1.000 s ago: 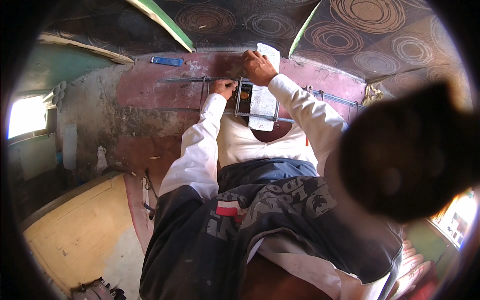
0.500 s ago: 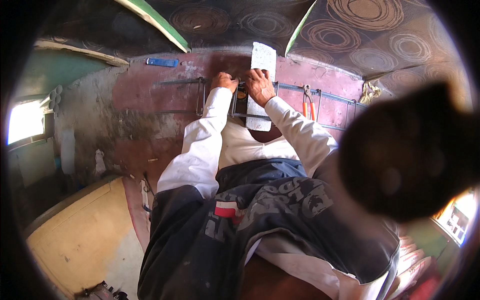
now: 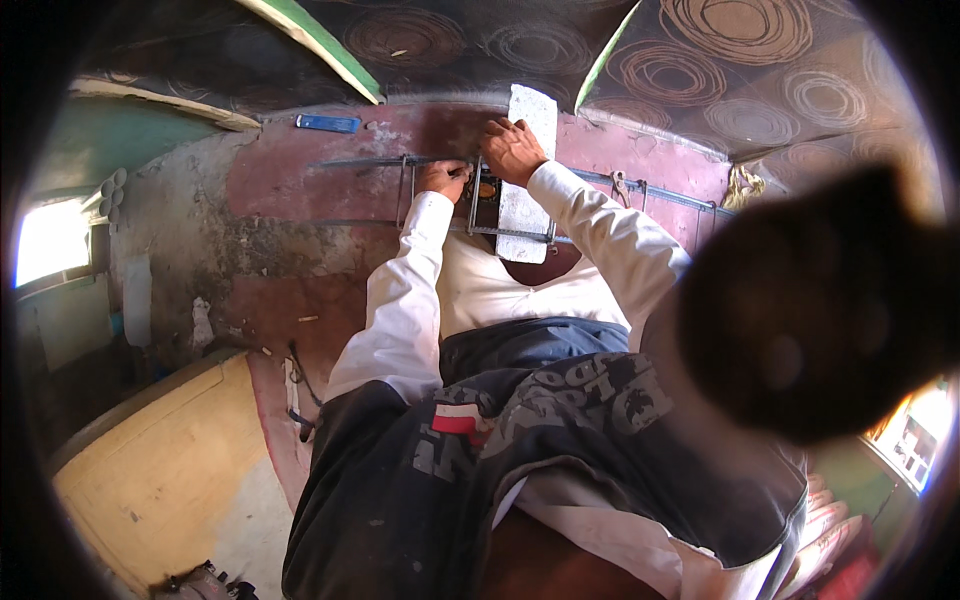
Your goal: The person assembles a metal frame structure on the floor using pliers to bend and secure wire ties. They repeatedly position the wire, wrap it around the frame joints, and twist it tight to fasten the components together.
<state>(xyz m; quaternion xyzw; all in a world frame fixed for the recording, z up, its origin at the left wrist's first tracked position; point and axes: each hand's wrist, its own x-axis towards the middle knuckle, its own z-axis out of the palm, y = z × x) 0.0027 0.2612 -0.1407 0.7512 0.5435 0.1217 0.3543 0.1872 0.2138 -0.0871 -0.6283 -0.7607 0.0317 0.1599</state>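
A cage of thin steel bars [image 3: 345, 162] with square stirrups [image 3: 402, 195] lies across a long white block [image 3: 523, 232]. My left hand [image 3: 442, 181] is closed at a stirrup beside the block, its fingertips pinched near the upper bar. Just above that bar, my right hand [image 3: 514, 150] is closed over the block's left side, fingers curled. Whatever either hand pinches is too small to make out. Between and below the hands, a small dark object with a yellow round spot [image 3: 487, 190] shows inside the cage. The pincers [image 3: 619, 186] rest on the bars, handles hidden by my right sleeve.
A blue flat tool [image 3: 328, 124] lies at the far left on the worn reddish surface [image 3: 300, 190]. Patterned dark cloth [image 3: 540, 45] hangs beyond. A bundle of twine [image 3: 745, 187] is at the bars' right end. A blurred dark shape [image 3: 810, 310] covers the right.
My left hand has shifted slightly down and left. My right hand has risen a little above the upper bar, and my right sleeve now covers the pincers' orange handles.
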